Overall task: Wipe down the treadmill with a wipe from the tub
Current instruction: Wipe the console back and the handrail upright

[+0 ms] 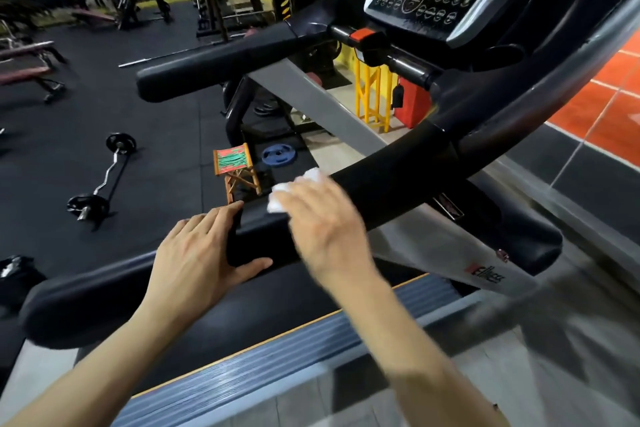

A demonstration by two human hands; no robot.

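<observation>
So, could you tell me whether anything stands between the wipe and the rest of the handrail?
Toward the console nothing visible does. Toward the near end, the left hand grips the handrail right beside the wipe, which the right hand presses.

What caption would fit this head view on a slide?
Right hand presses a white wipe on the black treadmill handrail while the left hand grips it.

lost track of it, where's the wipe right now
In the head view the white wipe is under the fingers of the right hand on the treadmill's near black handrail, just right of the left hand holding the same rail.
</observation>
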